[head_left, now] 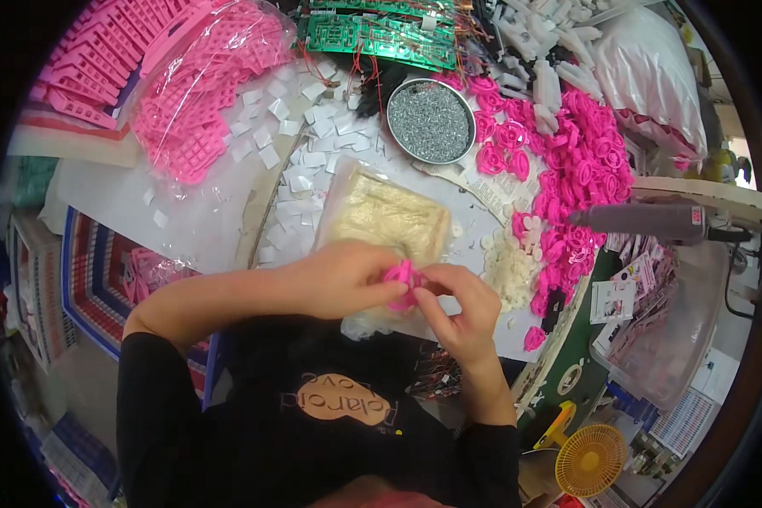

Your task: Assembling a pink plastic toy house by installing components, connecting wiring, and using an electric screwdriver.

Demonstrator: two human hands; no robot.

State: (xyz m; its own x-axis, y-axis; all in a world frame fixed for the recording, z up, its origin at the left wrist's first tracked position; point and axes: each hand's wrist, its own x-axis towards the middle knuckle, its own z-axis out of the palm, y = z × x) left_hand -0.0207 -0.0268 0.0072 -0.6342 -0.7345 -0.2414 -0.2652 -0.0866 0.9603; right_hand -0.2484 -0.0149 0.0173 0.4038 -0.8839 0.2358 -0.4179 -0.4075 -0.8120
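Note:
A small bright pink plastic part (404,278) is held up between both hands, over the near edge of a yellowish pad in clear plastic (389,212). My left hand (351,275) grips it from the left with thumb and fingers. From the right, the fingertips of my right hand (461,309) pinch it; whether they also hold something smaller is hidden. To the right of the pad lie many small cream-white pieces (510,269). Beyond them a large heap of similar pink parts (582,152) spreads along the table's right side.
Behind the pad stands a round metal dish (432,121) full of small screws. Green circuit boards (381,38) with red wires lie at the back. A grey electric screwdriver (639,222) juts in from the right. White square pieces (300,182) and bagged pink grids (195,110) lie left.

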